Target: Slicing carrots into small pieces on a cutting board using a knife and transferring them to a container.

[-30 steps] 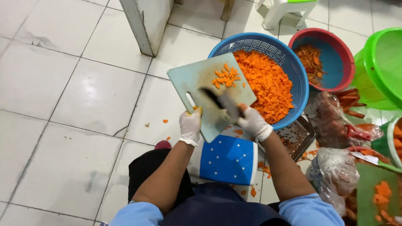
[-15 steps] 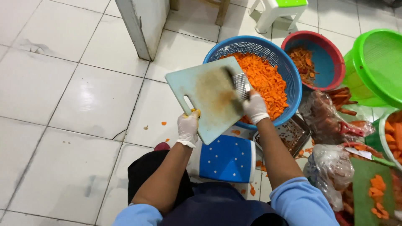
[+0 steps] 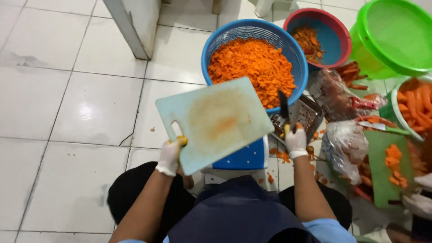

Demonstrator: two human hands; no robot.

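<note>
blue basket (image 3: pixel 211 49): landmark; holds a heap of chopped carrot (image 3: pixel 252 67).
green tubs (image 3: pixel 396 36): right of the blue basket, stacked.
cutting board (image 3: pixel 216 121): pale green, stained orange, bare, tilted just in front of the blue basket.
red-rimmed bowl (image 3: pixel 342 31): right of the blue basket, with carrot scraps.
blue stool (image 3: pixel 245 157): below the board, nearer than the basket.
left hand (image 3: pixel 170 156): gloved, fingers curled through the board's handle slot.
right hand (image 3: pixel 295 140): gloved, closed round a knife (image 3: pixel 283 108), blade up beside the basket rim.
risk, judged: the one-handed board could slip on a wet glove; the raised blade sits close to it.
</note>
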